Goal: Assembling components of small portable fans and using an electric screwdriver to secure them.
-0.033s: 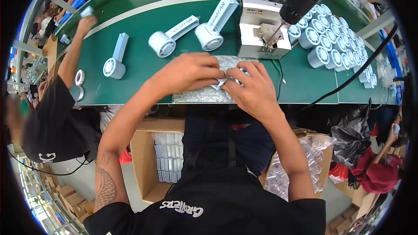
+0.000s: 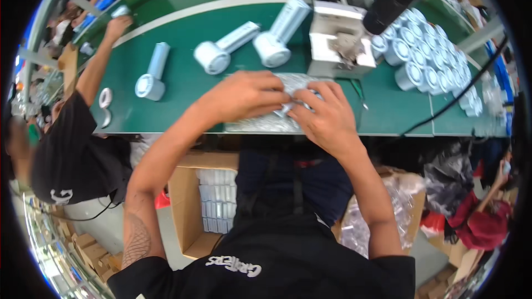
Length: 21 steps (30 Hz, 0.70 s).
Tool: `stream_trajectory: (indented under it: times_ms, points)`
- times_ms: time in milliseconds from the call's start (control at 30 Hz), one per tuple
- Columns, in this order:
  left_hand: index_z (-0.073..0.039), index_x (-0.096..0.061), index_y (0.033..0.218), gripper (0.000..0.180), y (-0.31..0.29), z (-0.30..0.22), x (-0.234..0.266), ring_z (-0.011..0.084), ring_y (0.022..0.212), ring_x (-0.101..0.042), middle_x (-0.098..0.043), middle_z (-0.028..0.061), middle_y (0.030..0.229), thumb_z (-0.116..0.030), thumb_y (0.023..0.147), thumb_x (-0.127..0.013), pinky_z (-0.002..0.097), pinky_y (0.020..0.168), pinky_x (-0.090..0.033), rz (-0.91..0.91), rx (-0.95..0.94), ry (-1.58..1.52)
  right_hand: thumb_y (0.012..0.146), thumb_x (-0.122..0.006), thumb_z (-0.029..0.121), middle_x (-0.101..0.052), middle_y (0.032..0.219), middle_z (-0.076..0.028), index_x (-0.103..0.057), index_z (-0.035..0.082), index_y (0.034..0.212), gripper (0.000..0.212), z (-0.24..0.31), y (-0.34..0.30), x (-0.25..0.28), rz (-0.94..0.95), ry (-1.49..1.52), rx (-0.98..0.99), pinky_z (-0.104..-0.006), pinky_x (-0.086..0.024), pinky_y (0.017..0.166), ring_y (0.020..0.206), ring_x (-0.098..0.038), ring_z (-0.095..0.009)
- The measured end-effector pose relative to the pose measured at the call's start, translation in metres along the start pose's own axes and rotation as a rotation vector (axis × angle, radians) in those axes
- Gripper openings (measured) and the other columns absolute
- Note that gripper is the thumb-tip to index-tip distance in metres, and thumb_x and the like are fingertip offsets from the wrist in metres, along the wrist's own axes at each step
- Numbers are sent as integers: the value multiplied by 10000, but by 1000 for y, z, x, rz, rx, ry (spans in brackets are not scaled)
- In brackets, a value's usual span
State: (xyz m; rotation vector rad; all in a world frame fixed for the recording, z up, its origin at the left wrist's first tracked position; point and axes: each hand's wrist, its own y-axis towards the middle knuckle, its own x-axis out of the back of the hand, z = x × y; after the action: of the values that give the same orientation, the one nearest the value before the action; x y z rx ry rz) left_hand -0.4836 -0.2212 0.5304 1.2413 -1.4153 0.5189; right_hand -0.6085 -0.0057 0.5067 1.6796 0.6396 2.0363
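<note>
Over a sheet of clear bubble wrap (image 2: 260, 124) at the table's near edge, my two hands meet with fingertips almost touching. My left hand (image 2: 248, 97) has its fingers bent and pressed around the left side of a small pale-blue part (image 2: 285, 110). From the other side my right hand (image 2: 328, 112) pinches the same part between thumb and fingers. Most of it is hidden by the fingers, and blur hides its exact kind. Just beyond my left hand lie light-blue fan-like bodies with round heads and bar handles, one (image 2: 272, 50) closest to it.
A white boxy machine (image 2: 341, 58) stands beyond my right hand, beneath a black hanging electric screwdriver (image 2: 396, 3). Rows of round light-blue housings (image 2: 410, 76) cover the right side. Green-handled tweezers (image 2: 359, 93) lie nearby. A co-worker's arm (image 2: 94, 75) reaches over the table at left.
The picture has shifted slightly and blurred, so the table things appear a little further right. Both hands keep their pinch on the small part.
</note>
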Motion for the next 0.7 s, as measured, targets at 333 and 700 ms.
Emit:
stream_trajectory:
  times_ms: [333, 700]
  points:
    - [-83, -621, 827, 128, 38, -7, -26, 254, 865, -677, -618, 47, 828, -194, 837, -683, 405, 600, -556, 47, -226, 91, 745, -737, 78, -611, 1097, -148, -602, 9, 1072, 360, 11, -9, 40, 127, 55, -116, -524, -430, 1008, 1102, -565, -385]
    - [-64, -756, 952, 187, 37, -6, 11, 342, 802, -690, -676, 115, 828, -204, 835, -716, 465, 676, -552, 77, 185, -41, 777, -819, 186, -665, 1105, -134, -610, 41, 1241, 529, -5, 3, 12, -15, 157, -217, -438, -500, 887, 1027, -629, -362]
